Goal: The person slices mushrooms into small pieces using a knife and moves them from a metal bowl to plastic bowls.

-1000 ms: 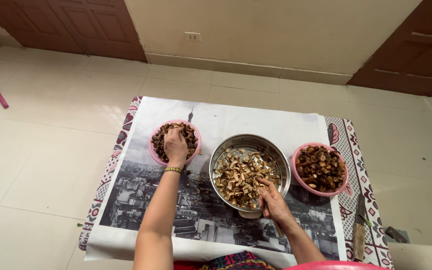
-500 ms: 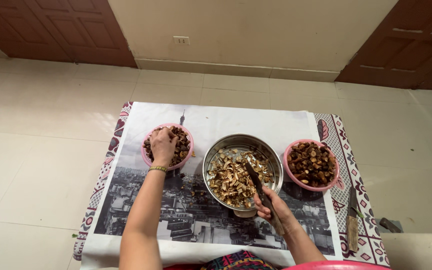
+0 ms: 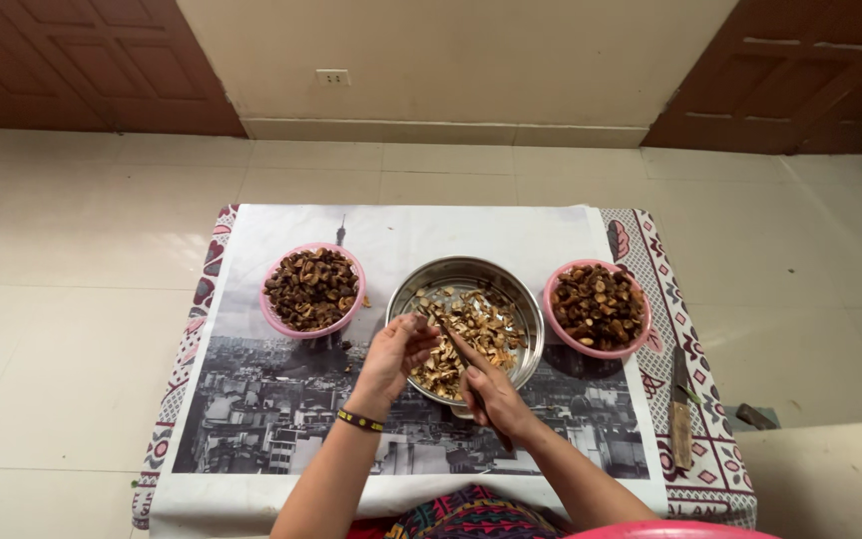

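A steel bowl [image 3: 511, 291] of pale cut dried pieces sits in the middle of a printed sheet. My left hand [image 3: 391, 354] is at its near left rim, fingers pinched on a small brown piece. My right hand [image 3: 491, 394] is at the near rim, gripping a dark-handled knife [image 3: 459, 351] whose blade points up-left toward the left hand. A pink bowl [image 3: 271, 317] of dark brown dried pieces stands to the left. A second pink bowl [image 3: 555, 319] of the same stands to the right.
The sheet with a black-and-white city picture [image 3: 271, 419] lies over a patterned cloth [image 3: 700, 459] on a tiled floor. A second knife with a wooden handle [image 3: 680, 409] lies on the cloth at right. A pink rim [image 3: 670, 531] shows at the bottom edge.
My left hand has come from the left pink bowl to the steel bowl's near rim with a small piece. My right hand has raised the knife toward it.
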